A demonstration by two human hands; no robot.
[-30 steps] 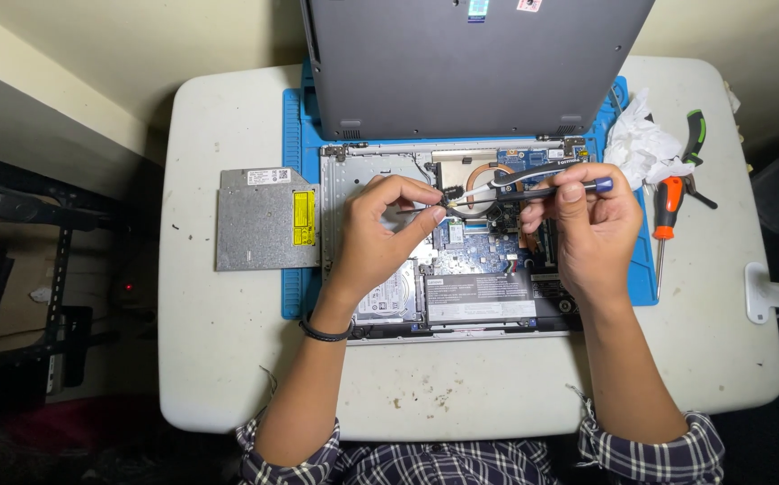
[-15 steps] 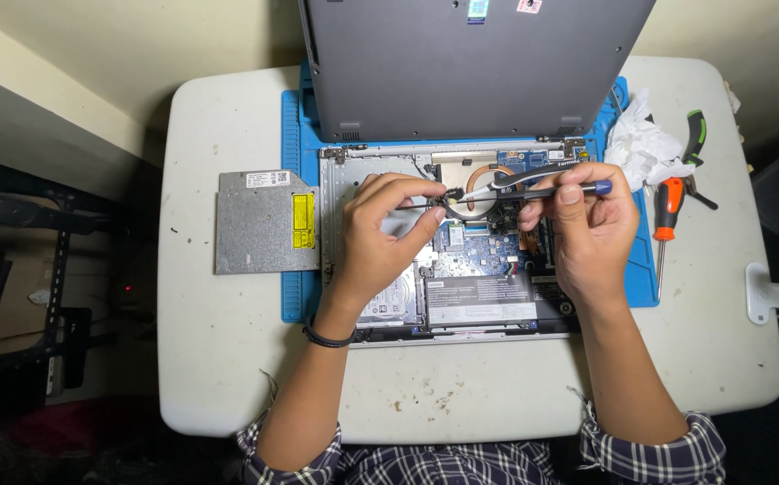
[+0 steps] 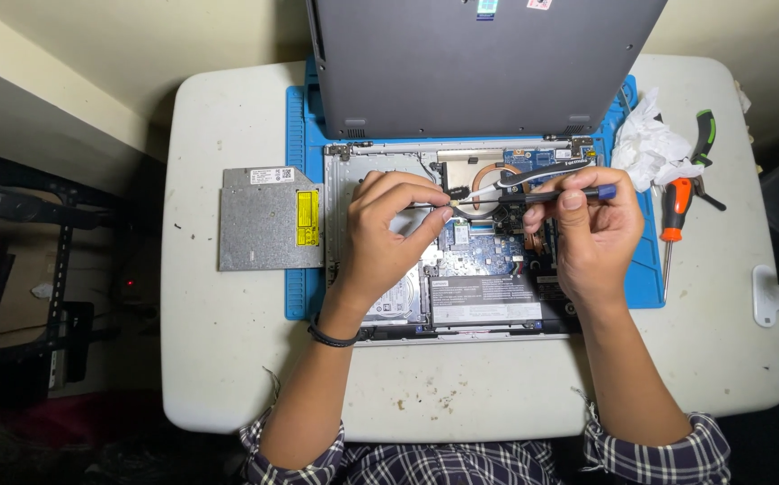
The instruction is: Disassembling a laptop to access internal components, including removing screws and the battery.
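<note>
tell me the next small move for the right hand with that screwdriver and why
Probably a slight lowering of the tip to seat it before turning. The right hand holds the thin blue-capped screwdriver nearly flat above the opened laptop base, its tip beside the left hand fingertips near the copper heat pipe. Whether the tip already sits on a screw cannot be told.
</note>
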